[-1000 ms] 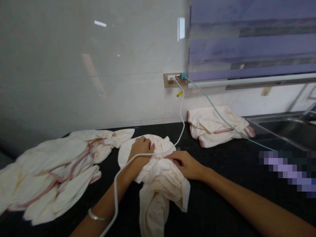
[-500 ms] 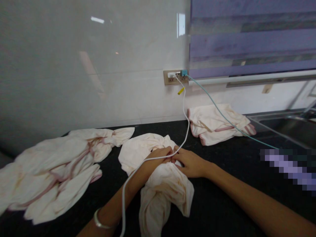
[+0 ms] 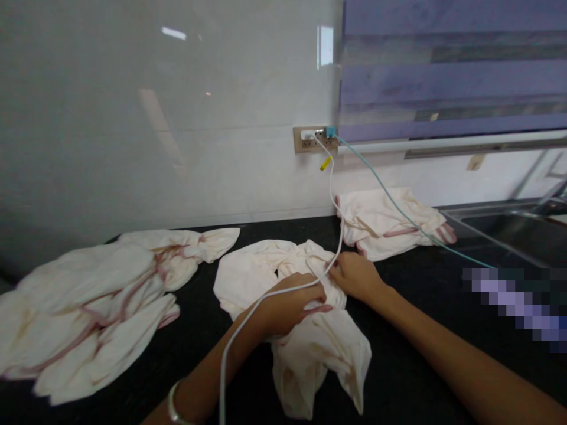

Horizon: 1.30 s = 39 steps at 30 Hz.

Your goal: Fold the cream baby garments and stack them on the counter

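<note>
Both hands have shifted right on the cloth (image 3: pixel 310 330), which is now spread wider.
Left hand (image 3: pixel 287 307) flat on its middle; right hand (image 3: pixel 357 276) pinches the 2 o'clock edge. Soft, light, limp: grip hems.

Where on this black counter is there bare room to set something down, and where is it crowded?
Bare counter lies right of the middle cloth, in front of the folded cloth and before the sink. A narrow strip separates the middle cloth from the left cloth pile. The centre is crowded: left hand, right hand and white cable all on the middle cloth.
</note>
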{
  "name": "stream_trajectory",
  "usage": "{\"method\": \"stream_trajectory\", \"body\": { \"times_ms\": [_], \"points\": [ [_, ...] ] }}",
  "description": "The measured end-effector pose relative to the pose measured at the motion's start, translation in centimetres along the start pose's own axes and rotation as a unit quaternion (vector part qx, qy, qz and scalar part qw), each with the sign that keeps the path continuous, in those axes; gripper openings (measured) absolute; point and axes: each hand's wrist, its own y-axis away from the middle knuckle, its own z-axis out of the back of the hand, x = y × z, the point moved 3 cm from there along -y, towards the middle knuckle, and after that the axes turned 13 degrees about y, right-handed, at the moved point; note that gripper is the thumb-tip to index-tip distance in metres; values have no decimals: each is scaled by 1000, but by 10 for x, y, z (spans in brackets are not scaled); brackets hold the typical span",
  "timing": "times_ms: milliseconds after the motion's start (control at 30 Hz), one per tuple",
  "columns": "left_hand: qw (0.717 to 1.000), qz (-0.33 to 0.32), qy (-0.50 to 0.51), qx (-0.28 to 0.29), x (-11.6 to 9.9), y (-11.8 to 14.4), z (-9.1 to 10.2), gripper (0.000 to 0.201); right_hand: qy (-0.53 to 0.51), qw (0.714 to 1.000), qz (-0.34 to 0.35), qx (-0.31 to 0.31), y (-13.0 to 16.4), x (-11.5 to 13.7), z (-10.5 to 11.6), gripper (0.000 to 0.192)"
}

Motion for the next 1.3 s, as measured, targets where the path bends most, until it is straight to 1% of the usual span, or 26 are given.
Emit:
{"method": "stream_trajectory", "body": {
  "times_ms": [100,200,333,467,500,633,733,833,933,967,1033,1133,1200,1300],
  "points": [
    [997,-47,45,34,-14,1,-5,30,8,1000,0,15,1,2,-1,48],
    [992,-74,88,46,-23,2,-8,30,12,1000,-8,24,2,1,-3,47],
    [989,-44,132,51,-18,3,-12,35,22,1000,15,16,2,1,-4,43],
    [985,-33,154,65,-13,2,-14,40,-47,999,-2,16,1,1,-1,60],
    [986,-32,151,68,-13,2,-15,41,-54,998,-2,15,1,2,0,62],
    [986,-46,142,79,-19,0,-13,42,-25,999,16,-21,6,9,6,49],
    [986,-52,142,71,-24,0,-11,39,-26,999,2,-44,7,10,6,61],
    [987,-54,135,67,-24,1,-11,39,-68,997,-5,-37,5,7,-1,72],
    [987,-61,132,67,-22,1,-12,39,-108,994,-3,-32,0,2,-10,76],
    [987,-64,130,67,-21,1,-13,39,-114,993,-7,-42,-2,-1,-12,74],
    [987,-72,121,73,-21,0,-14,38,-123,989,-23,-85,-7,-7,-13,66],
    [990,-78,89,72,-24,0,-15,36,-140,975,-54,-162,-13,-16,-15,45],
    [992,-94,53,70,-29,0,-17,36,-153,968,-60,-188,-15,-20,-17,31],
    [990,-129,-13,57,-37,0,-21,33,-166,962,-49,-212,-18,-21,-24,21]
  ]
}}
